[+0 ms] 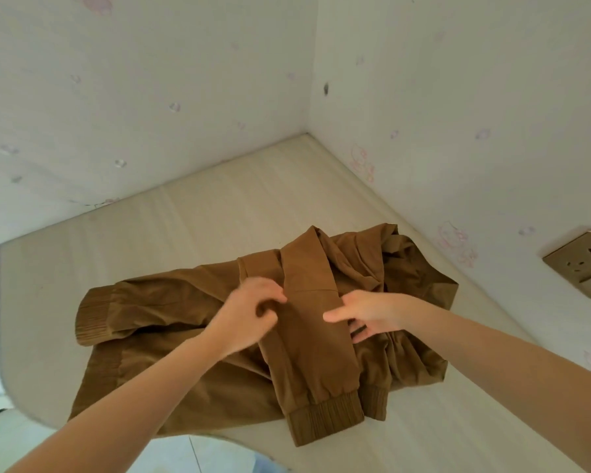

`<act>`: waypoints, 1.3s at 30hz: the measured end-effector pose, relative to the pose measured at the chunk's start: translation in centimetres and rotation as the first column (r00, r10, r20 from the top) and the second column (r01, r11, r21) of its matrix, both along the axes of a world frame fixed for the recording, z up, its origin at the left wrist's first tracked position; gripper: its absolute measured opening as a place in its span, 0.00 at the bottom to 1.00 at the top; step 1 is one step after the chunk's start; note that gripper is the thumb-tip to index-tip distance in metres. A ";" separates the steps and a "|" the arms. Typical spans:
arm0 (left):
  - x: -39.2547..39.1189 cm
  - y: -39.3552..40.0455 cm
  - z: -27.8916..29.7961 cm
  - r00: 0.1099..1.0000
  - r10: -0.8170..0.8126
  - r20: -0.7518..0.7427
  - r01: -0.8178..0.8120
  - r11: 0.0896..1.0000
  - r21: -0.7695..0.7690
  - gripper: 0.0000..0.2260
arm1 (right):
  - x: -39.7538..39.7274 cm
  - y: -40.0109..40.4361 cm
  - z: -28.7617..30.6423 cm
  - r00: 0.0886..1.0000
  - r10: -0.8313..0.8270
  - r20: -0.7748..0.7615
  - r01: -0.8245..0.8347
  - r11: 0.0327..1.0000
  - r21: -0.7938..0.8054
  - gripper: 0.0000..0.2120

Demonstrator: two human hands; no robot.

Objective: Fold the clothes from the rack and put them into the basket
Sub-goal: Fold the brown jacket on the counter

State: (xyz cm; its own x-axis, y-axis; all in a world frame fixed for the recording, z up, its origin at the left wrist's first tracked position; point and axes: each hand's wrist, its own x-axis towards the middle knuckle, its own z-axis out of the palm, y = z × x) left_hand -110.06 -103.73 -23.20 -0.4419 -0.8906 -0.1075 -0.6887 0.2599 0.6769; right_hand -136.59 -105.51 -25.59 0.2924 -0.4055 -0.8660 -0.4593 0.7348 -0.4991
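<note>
A brown jacket (171, 308) with ribbed cuffs lies spread on the pale table (219, 220). One sleeve (311, 339) is folded lengthwise down over the body, its ribbed cuff (325, 421) near the table's front edge. My left hand (249, 312) hovers at the sleeve's left edge with fingers curled, pinching the fabric there. My right hand (365, 314) rests on the sleeve's right side, thumb stretched over the sleeve, fingers tucked under its edge. The other cuff (93, 315) lies at the left. No basket or rack is in view.
The table sits in a corner between two wallpapered walls. A gold wall socket (584, 262) is on the right wall. The table's rounded left and front edges drop to a light floor (198, 452).
</note>
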 end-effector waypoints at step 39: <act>-2.2 -4.9 -4.4 0.906 0.416 0.081 -0.418 0.847 0.327 0.22 | -0.5 5.3 -1.1 0.404 -0.052 -0.913 -0.651 0.686 -0.327 0.31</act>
State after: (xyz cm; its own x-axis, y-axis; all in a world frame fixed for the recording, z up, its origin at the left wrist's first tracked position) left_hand -112.23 -108.58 -27.55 -0.0347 -0.9030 -0.4283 -0.6868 -0.2897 0.6666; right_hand -137.14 -100.26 -26.67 -0.1751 -0.9221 -0.3451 -0.9845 0.1653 0.0581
